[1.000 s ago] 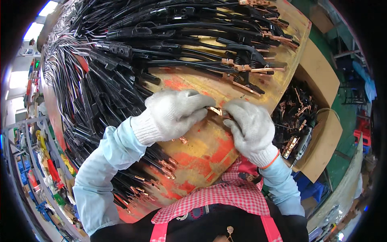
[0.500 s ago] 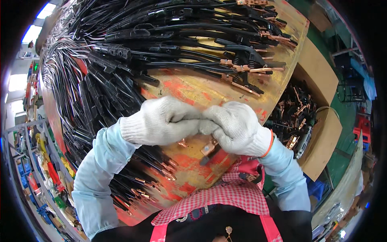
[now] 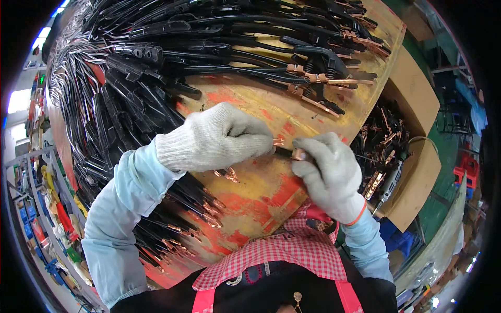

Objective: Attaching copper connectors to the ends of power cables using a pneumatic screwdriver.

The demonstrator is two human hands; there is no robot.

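My left hand (image 3: 224, 136), in a white knitted glove, is closed over the table, with a short tuft of bare copper strands (image 3: 278, 142) poking out past its fingertips. The cable behind those strands is hidden in the fist. Close on the right, my gloved right hand (image 3: 334, 175) pinches a small copper clamp piece (image 3: 298, 154) between thumb and fingers. A dark part of that piece reaches toward the left fingertips; whether it touches them I cannot tell. Below my left hand, more stripped cable ends (image 3: 228, 174) show bare copper.
Black cables with handles (image 3: 156, 57) cover the far and left side of the worn wooden table (image 3: 250, 201). Several lie with copper jaw fittings (image 3: 313, 78) attached at the far right. A cardboard box (image 3: 420, 177) of copper-and-black parts stands beside the right edge. Shelving (image 3: 39, 208) is at left.
My hands were pressed together; now they are apart, the left further away and the right turned more open. The copper piece lying below my right hand is now in its fingers.
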